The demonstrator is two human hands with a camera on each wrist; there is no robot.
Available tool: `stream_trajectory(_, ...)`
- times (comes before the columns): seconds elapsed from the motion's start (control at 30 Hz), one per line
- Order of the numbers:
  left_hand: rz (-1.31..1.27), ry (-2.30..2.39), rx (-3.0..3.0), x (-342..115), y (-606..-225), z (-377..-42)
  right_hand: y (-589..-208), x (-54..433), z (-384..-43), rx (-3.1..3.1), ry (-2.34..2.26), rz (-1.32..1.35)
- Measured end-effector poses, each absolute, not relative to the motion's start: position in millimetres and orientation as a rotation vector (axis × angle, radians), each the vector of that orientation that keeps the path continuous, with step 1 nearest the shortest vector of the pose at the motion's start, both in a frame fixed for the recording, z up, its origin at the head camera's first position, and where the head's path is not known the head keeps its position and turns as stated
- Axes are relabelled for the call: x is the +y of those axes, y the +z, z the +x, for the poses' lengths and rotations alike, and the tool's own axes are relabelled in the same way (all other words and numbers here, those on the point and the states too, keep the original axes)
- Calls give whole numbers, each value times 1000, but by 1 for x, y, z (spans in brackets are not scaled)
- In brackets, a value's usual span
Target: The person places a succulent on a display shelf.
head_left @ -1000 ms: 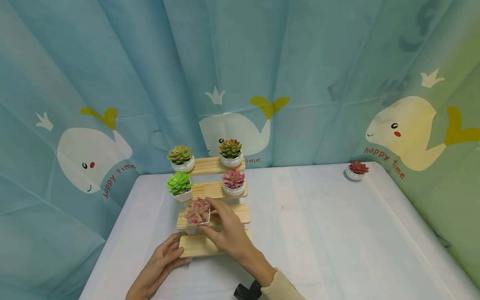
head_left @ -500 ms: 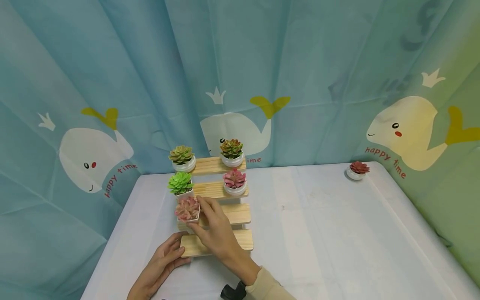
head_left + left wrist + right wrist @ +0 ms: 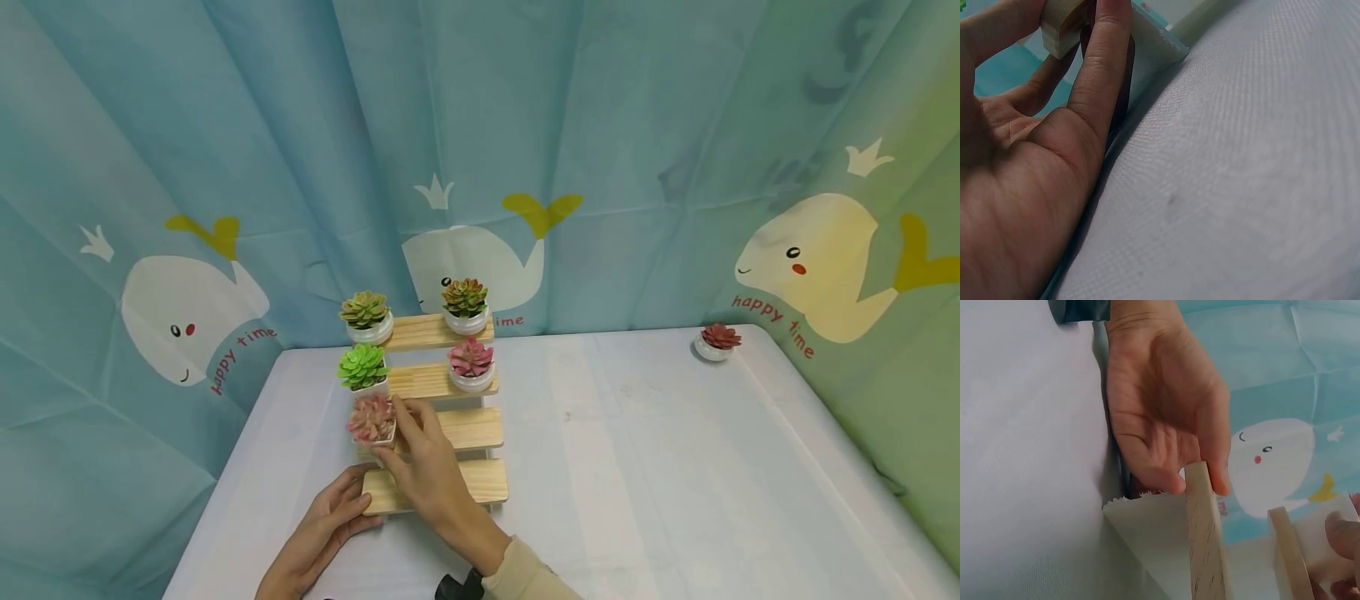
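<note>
A stepped wooden stand (image 3: 476,481) holds potted succulents on its shelves. At its lower left corner my left hand (image 3: 326,521) grips the end of the lowest slat; the right wrist view shows thumb and finger on either side of that slat (image 3: 1205,531). With thumb and fingers, my right hand (image 3: 435,479) pinches the white square pot of a pink succulent (image 3: 371,418) at the left end of the second shelf from the bottom. The right wrist view shows this white pot (image 3: 1322,534) against a slat, partly cut off by the frame edge.
Above stand a bright green succulent (image 3: 363,367), a magenta one (image 3: 471,360) and two green-brown ones (image 3: 364,312) on the upper shelves. A dark red succulent (image 3: 717,340) sits alone at the table's far right corner. A curtain (image 3: 637,208) hangs behind the white table (image 3: 637,467).
My right hand has moved left with the pink succulent, from further in on the shelf to its left end. The left hand keeps its hold on the stand.
</note>
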State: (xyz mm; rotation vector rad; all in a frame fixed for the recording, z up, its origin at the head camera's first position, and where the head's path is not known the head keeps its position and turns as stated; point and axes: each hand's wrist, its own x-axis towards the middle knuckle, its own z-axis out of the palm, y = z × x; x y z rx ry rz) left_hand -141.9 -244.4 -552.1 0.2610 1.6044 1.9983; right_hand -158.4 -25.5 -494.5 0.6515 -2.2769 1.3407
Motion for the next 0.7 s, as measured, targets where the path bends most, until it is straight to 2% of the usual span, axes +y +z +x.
stream_trajectory(0.7, 282, 2004, 1598, -245, -553, -142, -494, -27, -156, -2318, 1214, 640)
